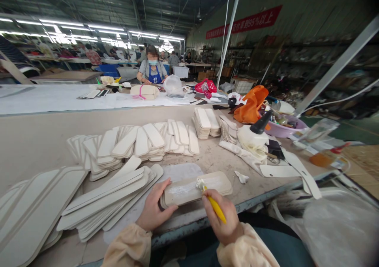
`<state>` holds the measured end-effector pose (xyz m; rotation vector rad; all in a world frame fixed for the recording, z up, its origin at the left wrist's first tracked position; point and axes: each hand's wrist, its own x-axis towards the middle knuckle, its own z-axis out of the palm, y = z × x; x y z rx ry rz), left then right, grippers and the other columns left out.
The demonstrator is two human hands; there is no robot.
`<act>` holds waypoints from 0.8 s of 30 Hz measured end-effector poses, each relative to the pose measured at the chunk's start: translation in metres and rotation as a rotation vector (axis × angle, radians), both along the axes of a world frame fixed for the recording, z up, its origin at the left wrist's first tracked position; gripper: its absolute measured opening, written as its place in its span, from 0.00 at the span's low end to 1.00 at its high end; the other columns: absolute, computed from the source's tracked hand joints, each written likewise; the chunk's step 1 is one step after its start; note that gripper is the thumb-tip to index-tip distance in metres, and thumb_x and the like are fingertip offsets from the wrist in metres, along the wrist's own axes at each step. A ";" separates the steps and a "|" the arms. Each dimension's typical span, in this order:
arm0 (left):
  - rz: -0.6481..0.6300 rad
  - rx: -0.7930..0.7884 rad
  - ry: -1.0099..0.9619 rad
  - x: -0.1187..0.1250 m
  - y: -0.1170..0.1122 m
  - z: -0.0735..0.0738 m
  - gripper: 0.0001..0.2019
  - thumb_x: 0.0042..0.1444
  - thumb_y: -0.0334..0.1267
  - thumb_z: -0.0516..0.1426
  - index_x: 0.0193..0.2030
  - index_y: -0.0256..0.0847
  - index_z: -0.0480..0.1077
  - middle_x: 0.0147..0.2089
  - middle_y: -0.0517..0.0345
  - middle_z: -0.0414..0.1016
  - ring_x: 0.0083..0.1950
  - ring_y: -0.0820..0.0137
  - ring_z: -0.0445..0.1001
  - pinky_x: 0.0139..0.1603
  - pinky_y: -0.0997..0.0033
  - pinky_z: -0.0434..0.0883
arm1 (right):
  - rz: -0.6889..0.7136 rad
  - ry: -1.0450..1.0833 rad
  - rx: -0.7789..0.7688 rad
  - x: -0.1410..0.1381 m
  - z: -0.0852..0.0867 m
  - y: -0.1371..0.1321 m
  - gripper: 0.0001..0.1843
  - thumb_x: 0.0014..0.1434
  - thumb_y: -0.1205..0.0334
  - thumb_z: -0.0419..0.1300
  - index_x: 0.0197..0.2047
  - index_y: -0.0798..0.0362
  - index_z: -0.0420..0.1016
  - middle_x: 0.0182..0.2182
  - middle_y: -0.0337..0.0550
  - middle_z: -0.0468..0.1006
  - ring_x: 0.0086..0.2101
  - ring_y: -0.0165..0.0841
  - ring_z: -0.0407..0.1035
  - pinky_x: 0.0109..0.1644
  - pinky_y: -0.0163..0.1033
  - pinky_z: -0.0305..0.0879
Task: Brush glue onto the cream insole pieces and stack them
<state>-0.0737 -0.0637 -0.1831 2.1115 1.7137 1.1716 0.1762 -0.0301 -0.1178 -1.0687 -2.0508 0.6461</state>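
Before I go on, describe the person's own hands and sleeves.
The left hand and right hand are bare, without gloves. The left sleeve and right sleeve are pale peach-beige, loose and wrinkled, gathered at the wrists. No markings show on either sleeve.

1 red banner (244, 22) hangs on the green wall (314, 8).

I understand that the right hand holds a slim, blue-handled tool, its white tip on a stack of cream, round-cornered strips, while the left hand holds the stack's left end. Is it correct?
Not quite: the head view shows the right hand holding a slim, yellow-handled tool, not a blue-handled one. The rest of your statement is right.
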 end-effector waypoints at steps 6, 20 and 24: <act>0.000 -0.008 -0.009 0.001 -0.001 0.001 0.36 0.50 0.45 0.62 0.64 0.40 0.55 0.57 0.43 0.70 0.57 0.56 0.70 0.58 0.53 0.68 | -0.199 -0.130 0.182 0.023 -0.013 0.017 0.08 0.66 0.59 0.50 0.43 0.50 0.68 0.32 0.40 0.78 0.30 0.34 0.75 0.35 0.34 0.65; -0.003 -0.004 0.000 0.000 0.000 0.001 0.37 0.50 0.45 0.62 0.65 0.41 0.54 0.57 0.44 0.71 0.57 0.56 0.70 0.57 0.53 0.69 | 0.035 -0.064 0.043 -0.019 0.002 -0.009 0.09 0.66 0.62 0.49 0.41 0.51 0.69 0.28 0.41 0.74 0.30 0.34 0.71 0.36 0.35 0.64; -0.008 -0.011 -0.013 0.001 0.002 0.000 0.38 0.50 0.47 0.62 0.65 0.41 0.53 0.57 0.44 0.70 0.57 0.56 0.70 0.57 0.53 0.69 | 0.139 -0.016 -0.017 -0.030 0.008 -0.015 0.09 0.66 0.62 0.48 0.41 0.51 0.68 0.29 0.41 0.73 0.30 0.33 0.70 0.36 0.35 0.64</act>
